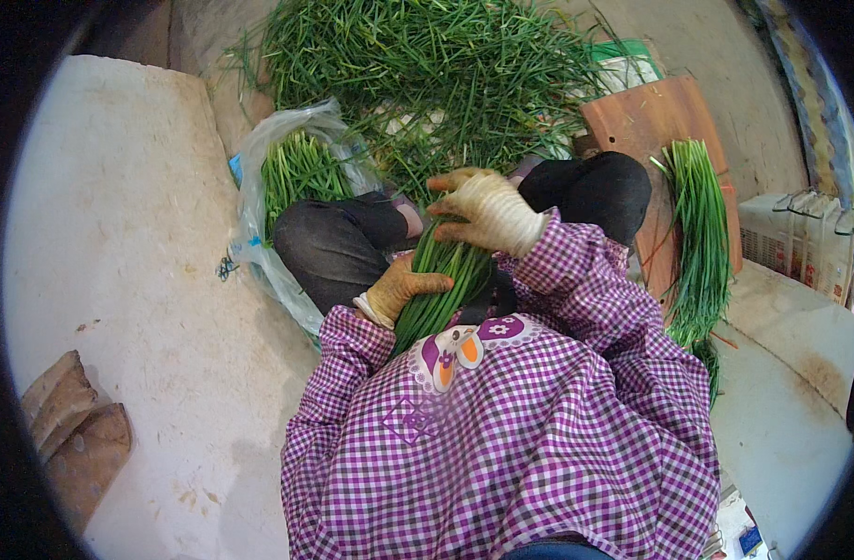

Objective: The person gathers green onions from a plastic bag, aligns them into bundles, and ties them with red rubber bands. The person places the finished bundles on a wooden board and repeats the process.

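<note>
A bundle of long green chives point(444, 276) lies across my lap between my knees. My gloved left hand point(399, 285) grips it from the left side, thumb over the stalks. Over the bundle's upper end is my right hand point(486, 213), in a glove with a whitish wrap, its fingers spread and curved; whether they hold any stalks cannot be told. Beyond my feet spreads a large heap of loose green stalks point(427, 63). At the left, a clear plastic bag point(255, 189) holds more chives point(301, 168). Another long bunch of chives point(699, 224) lies on the right.
An orange-brown board point(637, 119) lies under the right bunch. Farther right stands a whitish carton or bag point(790, 231) bearing writing. A pale slab point(154, 245) extends along the left, with brown cloth point(84, 427) at its lower edge. My knees flank the bundle.
</note>
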The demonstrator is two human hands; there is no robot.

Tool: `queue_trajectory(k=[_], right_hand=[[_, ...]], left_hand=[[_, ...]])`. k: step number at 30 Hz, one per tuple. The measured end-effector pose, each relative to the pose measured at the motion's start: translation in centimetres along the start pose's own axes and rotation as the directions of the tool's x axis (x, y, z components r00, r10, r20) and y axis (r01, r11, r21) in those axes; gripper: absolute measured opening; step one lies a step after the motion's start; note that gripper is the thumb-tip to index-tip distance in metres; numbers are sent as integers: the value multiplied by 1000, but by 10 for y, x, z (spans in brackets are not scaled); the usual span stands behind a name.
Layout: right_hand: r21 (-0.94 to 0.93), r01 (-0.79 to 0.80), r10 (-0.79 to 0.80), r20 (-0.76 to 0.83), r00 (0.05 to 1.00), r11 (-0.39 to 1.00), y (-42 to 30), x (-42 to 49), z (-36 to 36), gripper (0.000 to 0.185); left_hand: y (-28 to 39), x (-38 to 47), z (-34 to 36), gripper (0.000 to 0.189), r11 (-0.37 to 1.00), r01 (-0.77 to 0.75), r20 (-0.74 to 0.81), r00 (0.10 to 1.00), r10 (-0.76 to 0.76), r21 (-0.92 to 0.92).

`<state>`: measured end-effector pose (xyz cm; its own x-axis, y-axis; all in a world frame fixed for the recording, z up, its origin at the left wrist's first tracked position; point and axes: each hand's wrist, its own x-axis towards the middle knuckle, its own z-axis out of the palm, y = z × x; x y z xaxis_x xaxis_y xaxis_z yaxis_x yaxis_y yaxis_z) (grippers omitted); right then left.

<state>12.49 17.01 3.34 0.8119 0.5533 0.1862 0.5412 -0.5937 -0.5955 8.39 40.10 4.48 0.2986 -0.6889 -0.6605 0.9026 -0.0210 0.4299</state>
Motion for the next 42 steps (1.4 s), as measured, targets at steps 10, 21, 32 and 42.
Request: queue_trajectory(k=[10, 21, 32, 42], right_hand=[[29, -768, 768, -43, 639, 640, 79, -37, -15, 50], [939, -188, 414, 299, 860, -288, -17, 4, 29, 68], [930, 24, 591, -252, 766, 367, 34, 49, -118, 40], [433, -107, 294, -393, 872, 895, 19, 117, -174, 12]], left_hand=[[-7, -9, -3, 66, 985, -172, -109, 979, 170, -11], [4, -18, 2, 62, 995, -103, -37, 994, 103, -13], [1, -63, -42, 75, 832, -52, -70, 992, 108, 552], [155, -147, -14, 101, 298, -408, -41, 532, 846, 863]])
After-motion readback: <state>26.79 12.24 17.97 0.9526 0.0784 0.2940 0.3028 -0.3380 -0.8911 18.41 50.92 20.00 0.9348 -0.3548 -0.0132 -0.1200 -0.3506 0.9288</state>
